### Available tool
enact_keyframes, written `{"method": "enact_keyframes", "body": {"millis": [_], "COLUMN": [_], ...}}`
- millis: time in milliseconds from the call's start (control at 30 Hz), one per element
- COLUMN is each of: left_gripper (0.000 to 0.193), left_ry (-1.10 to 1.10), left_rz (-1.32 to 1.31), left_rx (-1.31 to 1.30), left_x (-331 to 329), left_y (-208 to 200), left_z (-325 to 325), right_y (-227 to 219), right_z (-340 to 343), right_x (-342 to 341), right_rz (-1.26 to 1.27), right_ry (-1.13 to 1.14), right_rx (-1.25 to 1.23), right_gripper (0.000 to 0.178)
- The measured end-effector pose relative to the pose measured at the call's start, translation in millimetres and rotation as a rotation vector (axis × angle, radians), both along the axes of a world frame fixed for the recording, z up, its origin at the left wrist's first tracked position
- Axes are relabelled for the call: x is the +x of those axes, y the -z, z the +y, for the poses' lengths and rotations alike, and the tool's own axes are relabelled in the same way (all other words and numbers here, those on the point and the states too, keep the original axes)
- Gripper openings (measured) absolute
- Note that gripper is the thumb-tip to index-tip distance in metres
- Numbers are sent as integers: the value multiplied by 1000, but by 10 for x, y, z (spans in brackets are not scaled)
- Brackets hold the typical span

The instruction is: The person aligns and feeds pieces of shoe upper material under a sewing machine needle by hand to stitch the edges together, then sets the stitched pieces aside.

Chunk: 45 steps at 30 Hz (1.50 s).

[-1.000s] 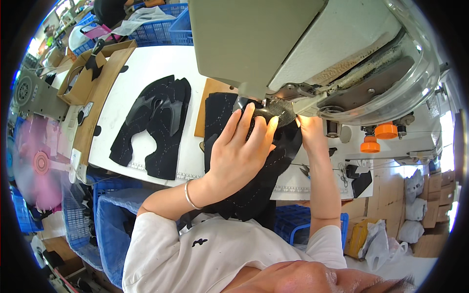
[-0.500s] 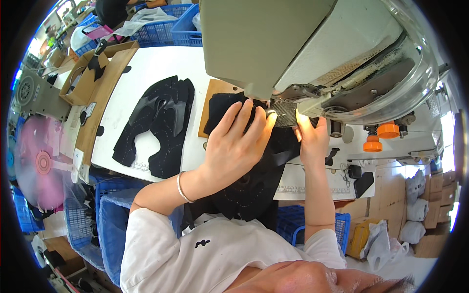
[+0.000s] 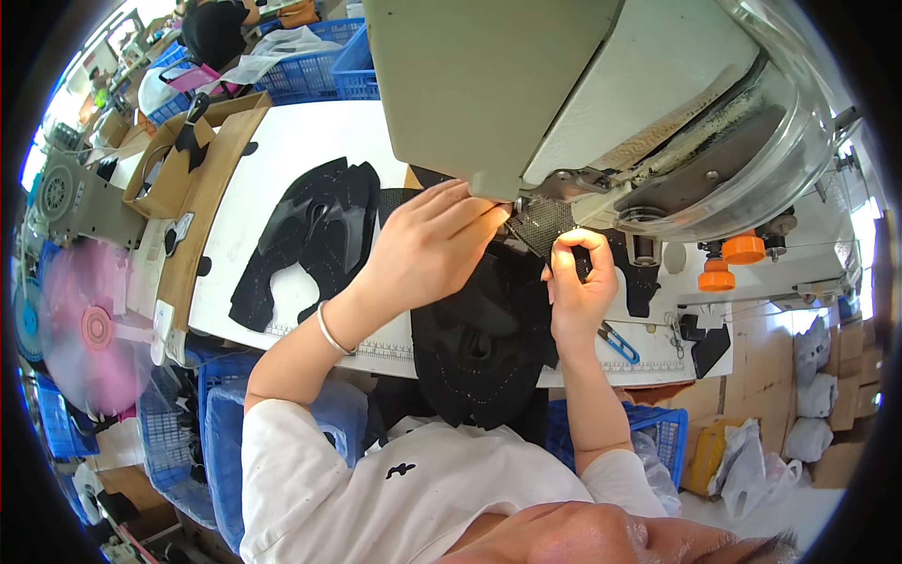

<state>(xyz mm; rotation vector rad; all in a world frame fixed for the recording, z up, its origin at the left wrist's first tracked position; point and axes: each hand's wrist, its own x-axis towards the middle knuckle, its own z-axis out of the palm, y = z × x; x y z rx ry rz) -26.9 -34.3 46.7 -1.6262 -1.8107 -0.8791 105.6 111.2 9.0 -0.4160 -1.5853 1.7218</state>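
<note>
Under the head of a sewing machine (image 3: 489,85) lies a piece of black mesh fabric (image 3: 540,221). My left hand (image 3: 437,240) bends over the work, its fingers close together and the tips beside the machine's needle area; what lies between them is hidden. On the other side my right hand (image 3: 584,287) pinches the edge of the mesh between thumb and forefinger, the other fingers curled. Below the hands a larger black shoe-upper piece (image 3: 479,343) with light dotted markings hangs over the table's front edge. A stack of similar black upper pieces (image 3: 315,235) rests to the left.
A blue-handled tool (image 3: 620,345) lies right of my right wrist. A cardboard box (image 3: 164,179) stands at the left end of the white table (image 3: 282,132). Pink fan (image 3: 97,327) at far left; blue bag-lined basket (image 3: 225,442) below the table. Orange knobs (image 3: 742,248) project at right.
My left hand has drawn back slightly left, its fingers closer together. My right hand has moved lower into a pinch. The black fabric has shifted and turned, and the blue-handled tool is now uncovered.
</note>
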Motion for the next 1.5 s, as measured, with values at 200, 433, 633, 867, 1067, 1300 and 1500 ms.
{"method": "enact_keyframes", "body": {"millis": [200,433,633,867,1067,1300,1500], "left_gripper": [18,35,48,39,34,32,31], "left_ry": [19,-22,50,-14,-68,-104,-141], "left_rz": [-103,-99,171,132,155,196,220], "left_rx": [39,4,-79,61,71,152,160], "left_x": [-104,-51,4,329,318,289,304], "left_y": [21,300,458,202,123,212,260], "left_z": [42,-3,-193,-38,109,190,247], "right_y": [9,19,-116,-370,124,177,243], "right_z": [54,56,128,430,1096,1214,1339], "right_x": [-131,-14,15,-148,-263,-311,-360], "right_rz": [-34,-174,-180,-590,-498,-472,-423], "right_ry": [115,259,137,-41,-118,-142,-74], "right_rx": [148,815,621,523,847,867,860], "right_gripper": [5,31,26,30,31,24,26]}}
